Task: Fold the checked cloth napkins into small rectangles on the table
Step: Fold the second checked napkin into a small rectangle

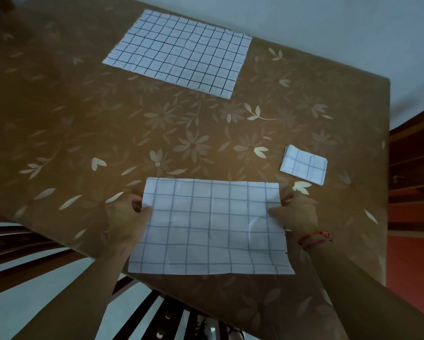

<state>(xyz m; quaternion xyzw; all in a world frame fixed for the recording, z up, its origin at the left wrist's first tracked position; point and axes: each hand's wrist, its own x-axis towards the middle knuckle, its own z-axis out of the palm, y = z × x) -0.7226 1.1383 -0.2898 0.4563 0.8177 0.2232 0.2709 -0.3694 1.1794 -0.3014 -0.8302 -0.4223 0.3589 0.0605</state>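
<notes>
While the brown flowered tablecloth fills most of my view, I see the left hand and the right hand each pinching a side edge of the near napkin, thumbs on top, close to the table's front edge. A flat napkin lies spread open at the far side. A folded napkin, a small rectangle, sits near the right edge. Dark wooden shelving stands to the right.
</notes>
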